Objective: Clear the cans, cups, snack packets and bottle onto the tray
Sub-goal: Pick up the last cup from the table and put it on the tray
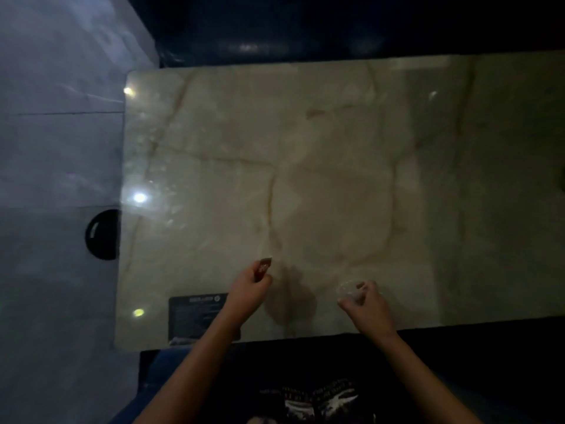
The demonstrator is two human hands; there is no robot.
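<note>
My left hand (249,290) pinches a small red snack packet (264,268) just above the near part of the marble table (305,166). To its right, my right hand (368,307) grips a clear plastic cup (347,290) by its rim, low over the table. The scene is dim and blurred. No tray, can or bottle shows in view.
A dark card or label (195,313) lies on the table's near left corner, partly under my left forearm. A black round object (102,234) sits on the pale floor beside the table's left edge. Dark seating runs along the far side.
</note>
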